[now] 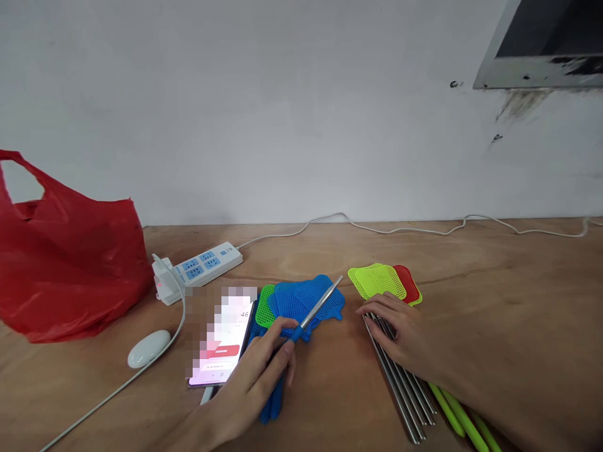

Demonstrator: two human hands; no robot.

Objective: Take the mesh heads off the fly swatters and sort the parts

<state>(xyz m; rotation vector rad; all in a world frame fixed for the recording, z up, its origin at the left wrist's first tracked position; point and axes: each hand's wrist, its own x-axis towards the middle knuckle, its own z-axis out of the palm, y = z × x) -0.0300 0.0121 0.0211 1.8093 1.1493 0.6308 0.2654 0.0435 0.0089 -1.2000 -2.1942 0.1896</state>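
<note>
My left hand (pixel 257 373) is closed round a thin metal rod (pixel 320 304) that slants up to the right over a pile of blue mesh swatter heads (pixel 301 301) with a green one (pixel 264 306) beneath. Blue handles (pixel 273 402) stick out under that hand. My right hand (pixel 400 329) lies flat, fingers stretched, on a row of several metal rods (pixel 405 389). Just beyond its fingertips lie a yellow-green mesh head (pixel 377 280) and a red one (pixel 409 282).
A phone (pixel 223 342) with a lit screen lies left of my left hand. A white power strip (pixel 200 269), its cable, a white oval object (pixel 148 348) and a red plastic bag (pixel 66 257) stand further left. Yellow-green handles (pixel 464 424) lie at the lower right.
</note>
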